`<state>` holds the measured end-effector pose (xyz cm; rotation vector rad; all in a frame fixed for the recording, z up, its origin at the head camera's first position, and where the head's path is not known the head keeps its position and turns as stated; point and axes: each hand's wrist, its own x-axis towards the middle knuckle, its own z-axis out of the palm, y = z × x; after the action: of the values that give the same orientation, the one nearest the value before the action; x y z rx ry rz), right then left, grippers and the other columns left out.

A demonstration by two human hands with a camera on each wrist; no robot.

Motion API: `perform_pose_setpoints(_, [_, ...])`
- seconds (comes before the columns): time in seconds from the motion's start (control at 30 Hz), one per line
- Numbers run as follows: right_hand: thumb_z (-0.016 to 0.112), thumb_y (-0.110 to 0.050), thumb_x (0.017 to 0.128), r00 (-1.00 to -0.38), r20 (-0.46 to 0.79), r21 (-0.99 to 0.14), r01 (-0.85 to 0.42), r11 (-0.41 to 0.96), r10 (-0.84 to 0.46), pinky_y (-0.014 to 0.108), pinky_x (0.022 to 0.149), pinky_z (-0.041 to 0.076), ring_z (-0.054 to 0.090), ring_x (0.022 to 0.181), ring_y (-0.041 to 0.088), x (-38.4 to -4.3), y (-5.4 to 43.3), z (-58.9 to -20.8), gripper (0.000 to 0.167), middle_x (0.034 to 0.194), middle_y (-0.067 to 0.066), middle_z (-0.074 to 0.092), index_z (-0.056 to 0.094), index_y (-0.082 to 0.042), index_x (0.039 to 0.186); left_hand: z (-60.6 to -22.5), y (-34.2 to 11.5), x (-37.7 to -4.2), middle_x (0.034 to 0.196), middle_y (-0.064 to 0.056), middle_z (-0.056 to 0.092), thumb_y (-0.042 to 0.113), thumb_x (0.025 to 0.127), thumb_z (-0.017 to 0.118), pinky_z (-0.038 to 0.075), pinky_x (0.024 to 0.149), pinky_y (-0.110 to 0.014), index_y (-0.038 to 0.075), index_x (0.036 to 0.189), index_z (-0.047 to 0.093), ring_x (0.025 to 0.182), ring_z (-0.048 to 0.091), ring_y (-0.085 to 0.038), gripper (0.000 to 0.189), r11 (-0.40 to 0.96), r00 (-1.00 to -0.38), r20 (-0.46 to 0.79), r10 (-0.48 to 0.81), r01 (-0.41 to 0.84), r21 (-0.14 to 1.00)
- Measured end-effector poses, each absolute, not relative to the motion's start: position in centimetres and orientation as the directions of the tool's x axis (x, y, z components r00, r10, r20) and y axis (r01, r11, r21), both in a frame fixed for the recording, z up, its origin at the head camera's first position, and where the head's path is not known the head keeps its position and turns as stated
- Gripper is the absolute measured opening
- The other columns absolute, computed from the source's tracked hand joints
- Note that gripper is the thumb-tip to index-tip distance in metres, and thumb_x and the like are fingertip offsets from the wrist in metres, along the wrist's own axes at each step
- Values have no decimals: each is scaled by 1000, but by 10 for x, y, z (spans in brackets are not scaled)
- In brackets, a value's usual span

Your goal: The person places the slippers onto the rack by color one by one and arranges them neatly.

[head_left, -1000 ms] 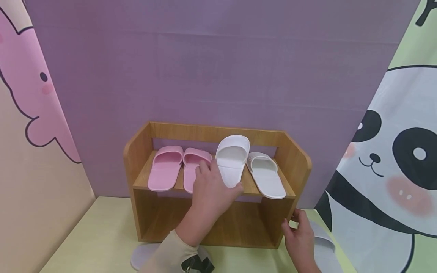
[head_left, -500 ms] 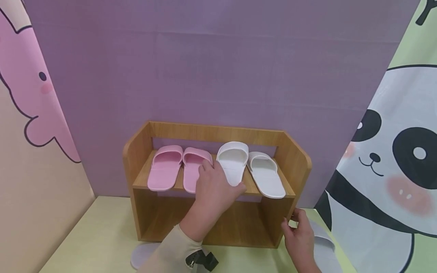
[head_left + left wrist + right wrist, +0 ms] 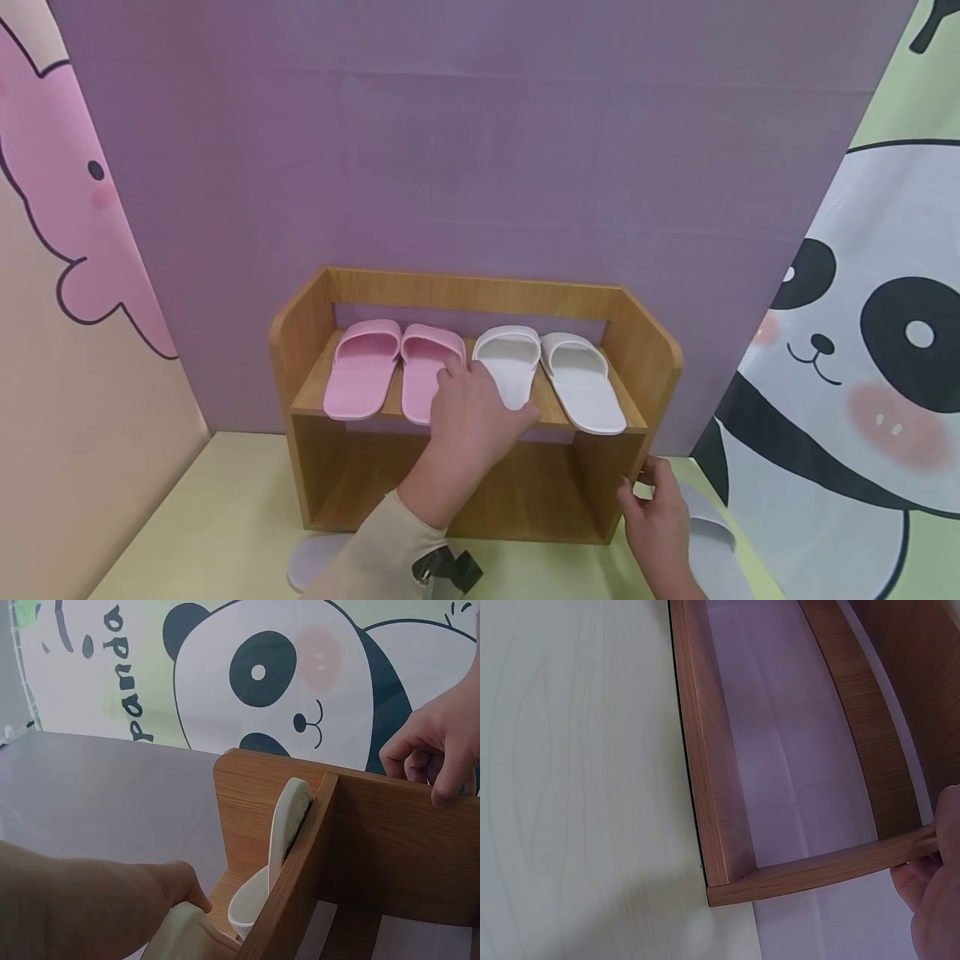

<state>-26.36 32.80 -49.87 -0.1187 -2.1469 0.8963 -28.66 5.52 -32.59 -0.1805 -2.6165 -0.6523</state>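
My left hand (image 3: 480, 417) pinches the heel end of a white slipper (image 3: 510, 367) on the upper shelf of a wooden shoe rack (image 3: 480, 289). Its thumb lies at the sole's edge in the left wrist view, where the held slipper (image 3: 178, 936) is partly cut off. Right of it lies a second white slipper (image 3: 585, 387), toe to the back. To its left is a pair of pink slippers, the outer pink slipper (image 3: 362, 375) fully seen and the inner pink slipper (image 3: 422, 375) partly behind my fingers. My right hand (image 3: 656, 525) grips the rack's right side panel.
The rack's lower compartment (image 3: 517, 492) is bare. A pale slipper (image 3: 712, 542) lies on the table (image 3: 225, 500) right of the rack, and part of another pale slipper (image 3: 315, 560) shows in front, behind my left sleeve. A purple wall (image 3: 480, 167) stands behind.
The held white slipper's toe has come down to the shelf, level with the slipper beside it. My left hand has shifted slightly right and down; the right hand keeps its grip.
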Motion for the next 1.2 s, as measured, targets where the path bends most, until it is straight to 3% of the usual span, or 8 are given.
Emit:
perform_pose_setpoints(0.3, [74, 7, 94, -691, 631, -632, -194, 750, 353, 18, 70, 57, 72, 103, 36, -264, 329, -500, 34, 116, 19, 73, 60, -2, 124, -326, 60, -286, 115, -23, 56, 71, 81, 84, 62, 78, -45, -11, 119, 68, 106, 62, -37, 91, 884, -913, 408, 32, 216, 414])
perform_pose_setpoints(0.87, [73, 6, 96, -708, 607, -648, -178, 740, 360, 18, 71, 56, 71, 105, 36, -263, 330, -500, 34, 120, 19, 73, 59, -3, 126, -328, 65, -288, 111, -21, 61, 74, 82, 84, 60, 78, -40, -9, 107, 74, 106, 62, -36, 87, 903, -913, 396, 94, 245, 351])
perform_pose_setpoints(1.2, [72, 7, 96, -713, 601, -659, -185, 729, 362, 15, 73, 54, 72, 107, 38, -263, 328, -499, 34, 121, 20, 72, 59, -2, 126, -331, 60, -282, 118, -24, 64, 76, 77, 88, 62, 84, -41, -14, 118, 70, 111, 64, -38, 101, 893, -886, 438, 152, 313, 323])
